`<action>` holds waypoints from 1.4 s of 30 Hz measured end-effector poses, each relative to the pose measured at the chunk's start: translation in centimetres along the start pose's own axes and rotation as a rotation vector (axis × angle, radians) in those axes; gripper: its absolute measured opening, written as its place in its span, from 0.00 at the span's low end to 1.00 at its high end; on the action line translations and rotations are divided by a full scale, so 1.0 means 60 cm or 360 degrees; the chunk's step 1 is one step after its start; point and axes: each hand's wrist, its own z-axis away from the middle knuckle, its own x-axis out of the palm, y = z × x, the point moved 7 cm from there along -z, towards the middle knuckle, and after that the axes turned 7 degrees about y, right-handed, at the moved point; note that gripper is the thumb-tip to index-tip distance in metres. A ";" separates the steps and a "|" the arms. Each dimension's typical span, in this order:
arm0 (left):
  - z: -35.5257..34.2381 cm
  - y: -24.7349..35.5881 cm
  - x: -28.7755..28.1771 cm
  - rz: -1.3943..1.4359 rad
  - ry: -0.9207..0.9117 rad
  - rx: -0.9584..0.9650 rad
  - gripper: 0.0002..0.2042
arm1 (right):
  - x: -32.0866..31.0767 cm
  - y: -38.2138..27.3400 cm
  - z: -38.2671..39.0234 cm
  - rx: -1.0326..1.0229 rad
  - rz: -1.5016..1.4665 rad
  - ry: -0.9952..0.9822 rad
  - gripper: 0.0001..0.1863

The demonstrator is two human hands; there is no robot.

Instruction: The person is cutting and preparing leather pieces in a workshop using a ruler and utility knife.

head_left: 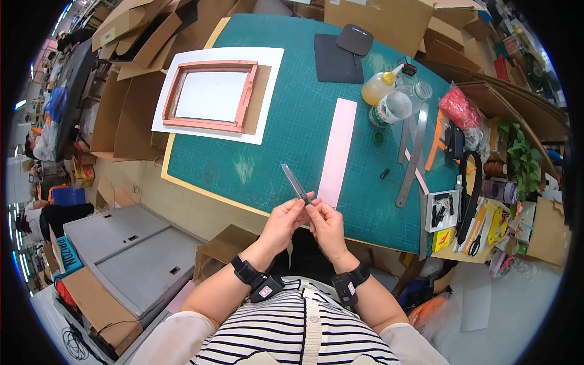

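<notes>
At the near edge of a green cutting mat (pixel 283 91), my left hand (pixel 283 225) and my right hand (pixel 327 225) meet with fingers closed round a slim utility knife (pixel 292 179). Its silver, blade-like end points away and to the left; the fingers hide its lower part. Just right of the knife, a long pale pink strip (pixel 338 149) lies flat on the mat. Farther left, a pinkish-red rectangular frame (pixel 250 97) rests on a white sheet (pixel 271 76), with brown board showing along its right side.
A yellow-capped bottle (pixel 372 92), a clear jar (pixel 398 106) and a steel ruler (pixel 413 164) occupy the mat's right side. A dark pouch (pixel 331 61) lies at the back. Scissors (pixel 475 244) sit at the right edge. A grey cabinet (pixel 128 261) stands left; cardboard boxes (pixel 377 24) line the far side.
</notes>
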 end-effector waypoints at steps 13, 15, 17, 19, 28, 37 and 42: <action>0.005 0.010 0.010 -0.0208 -0.0035 0.0144 0.16 | 0.017 0.023 0.005 0.0201 -0.0313 -0.0019 0.15; 0.002 -0.001 0.012 -0.0267 -0.0027 0.0136 0.16 | 0.014 0.034 0.004 0.0209 -0.0413 0.0055 0.15; -0.001 -0.009 0.008 -0.0331 -0.0027 0.0119 0.16 | 0.005 0.044 0.001 0.0164 -0.0381 0.0170 0.17; 0.000 -0.006 0.009 -0.0237 -0.0041 0.0096 0.16 | 0.007 0.035 0.002 0.0117 -0.0222 0.0225 0.19; -0.012 0.020 -0.057 -0.0169 0.0210 0.0177 0.14 | -0.144 -0.093 -0.060 -0.0699 0.1030 0.0587 0.12; -0.017 0.047 -0.072 0.0093 0.0280 0.0217 0.11 | -0.276 -0.096 -0.120 -0.0949 0.1534 0.1212 0.11; -0.011 0.058 -0.068 0.0135 0.0309 0.0234 0.07 | -0.201 -0.042 -0.093 -0.0423 0.0666 0.0566 0.08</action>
